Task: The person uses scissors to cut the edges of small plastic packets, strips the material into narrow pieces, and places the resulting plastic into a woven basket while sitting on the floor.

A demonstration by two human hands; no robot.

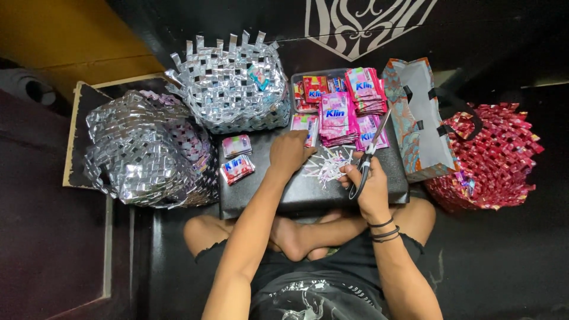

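Holding scissors (368,159) clamped in right grip (368,185) — clear tray (294,78) holds sachets (315,88); left grip (289,153) flat, apart.

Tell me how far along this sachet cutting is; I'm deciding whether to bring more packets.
Done: cut scraps lie on the black board, two folded stacks sit to the side, and silver woven baskets stand finished. In hand: the right hand holds scissors; the left hand presses a sachet. Left: piles of pink sachets remain uncut.

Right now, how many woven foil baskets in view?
3: a silver basket behind the black board, a silver one at the left, a red one at the right, partly hidden by a paper bag.
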